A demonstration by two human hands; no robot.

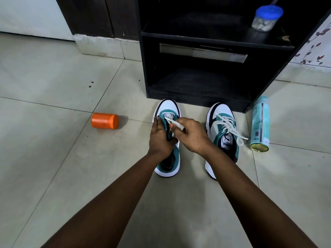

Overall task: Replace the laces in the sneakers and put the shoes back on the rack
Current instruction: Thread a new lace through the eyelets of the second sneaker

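Observation:
Two white, teal and black sneakers stand on the tiled floor, toes toward the black shoe rack point(197, 97). The left sneaker point(167, 108) has its eyelet area under my hands. My left hand point(160, 138) grips the teal eyelet flap of that shoe. My right hand point(189, 134) pinches a white lace point(174, 122) that runs to the front eyelets. The right sneaker point(221, 129) stands apart to the right, laced with a white lace whose loose ends trail to its right side.
An orange jar point(104, 120) lies on its side on the floor to the left. A light-blue spray can point(260, 124) lies beside the right sneaker. A blue-lidded clear jar point(266, 17) stands on the rack's upper shelf. The rack's lower shelf is dark.

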